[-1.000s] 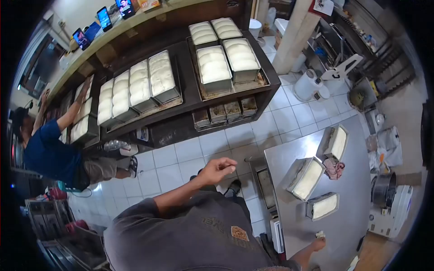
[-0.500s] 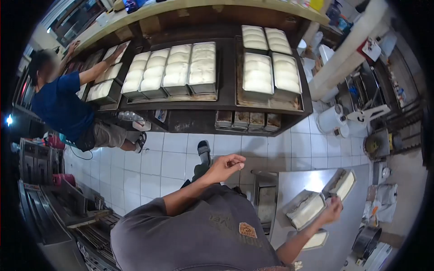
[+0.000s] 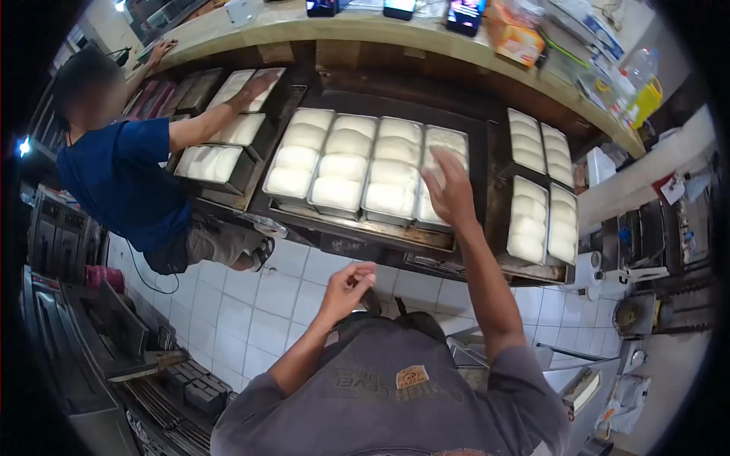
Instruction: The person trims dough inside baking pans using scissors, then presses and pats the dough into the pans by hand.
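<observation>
A dark bench (image 3: 403, 101) spanned the centre. Over dough loaves (image 3: 350, 156) there, our right hand (image 3: 452, 186) spread its fingers; below, our left hand (image 3: 346, 292) curled, closure unclear.

A counter (image 3: 281, 34) stands beyond white floor tiles (image 3: 236, 308).

The right arm (image 3: 490, 285) stretches upward, its right hand (image 3: 450, 186) right of centre, fingers parted; the left hand (image 3: 348, 290) curls loosely just below centre, elbow bent.
</observation>
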`<action>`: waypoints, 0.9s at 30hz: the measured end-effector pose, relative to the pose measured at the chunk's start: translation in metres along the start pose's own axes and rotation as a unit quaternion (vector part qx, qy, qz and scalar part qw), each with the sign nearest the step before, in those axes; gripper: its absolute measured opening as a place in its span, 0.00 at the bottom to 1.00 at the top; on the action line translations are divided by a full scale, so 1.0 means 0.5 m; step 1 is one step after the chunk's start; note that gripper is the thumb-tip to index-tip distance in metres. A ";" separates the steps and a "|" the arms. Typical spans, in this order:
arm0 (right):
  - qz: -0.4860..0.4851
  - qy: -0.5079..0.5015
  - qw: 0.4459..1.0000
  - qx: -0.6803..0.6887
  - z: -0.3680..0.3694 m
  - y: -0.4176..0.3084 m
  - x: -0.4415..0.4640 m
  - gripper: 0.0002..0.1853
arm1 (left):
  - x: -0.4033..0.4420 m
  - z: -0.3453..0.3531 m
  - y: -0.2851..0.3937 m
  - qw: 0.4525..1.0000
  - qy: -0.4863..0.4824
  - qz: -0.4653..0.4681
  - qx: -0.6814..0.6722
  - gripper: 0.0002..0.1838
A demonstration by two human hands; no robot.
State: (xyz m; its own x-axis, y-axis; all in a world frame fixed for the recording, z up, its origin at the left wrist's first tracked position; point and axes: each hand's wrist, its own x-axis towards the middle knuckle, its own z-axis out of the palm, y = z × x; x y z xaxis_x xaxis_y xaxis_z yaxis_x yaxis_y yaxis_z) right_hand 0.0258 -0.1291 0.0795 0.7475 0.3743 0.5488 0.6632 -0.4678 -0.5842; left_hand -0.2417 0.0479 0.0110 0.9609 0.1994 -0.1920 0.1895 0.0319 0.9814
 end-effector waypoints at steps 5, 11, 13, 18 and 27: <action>-0.053 0.065 0.986 -0.143 0.252 0.088 0.231 0.30 | 0.045 -0.151 0.029 0.993 0.115 0.000 0.004 0.15; 0.093 -0.230 0.933 -0.263 0.409 0.253 0.208 0.38 | 0.065 -0.205 0.026 0.976 0.217 -0.021 -0.016 0.15; 0.072 -0.196 0.943 -0.260 0.419 0.241 0.223 0.39 | 0.071 -0.205 0.019 0.973 0.226 -0.026 -0.025 0.16; 0.042 -0.108 0.962 -0.248 0.390 0.190 0.224 0.43 | 0.090 -0.180 0.013 0.972 0.225 -0.051 -0.047 0.16; 0.112 -0.269 0.922 -0.253 0.417 0.203 0.257 0.45 | 0.231 -0.218 0.067 0.984 0.160 -0.045 -0.066 0.17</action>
State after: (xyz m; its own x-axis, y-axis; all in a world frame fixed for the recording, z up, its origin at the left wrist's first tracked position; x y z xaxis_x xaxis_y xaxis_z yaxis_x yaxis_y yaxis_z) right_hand 0.1973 0.0383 -0.0339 0.8650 0.5017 -0.0074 0.4883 -0.8451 -0.2175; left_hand -0.1465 0.1788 0.0224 0.8246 0.4872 -0.2875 0.2232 0.1868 0.9567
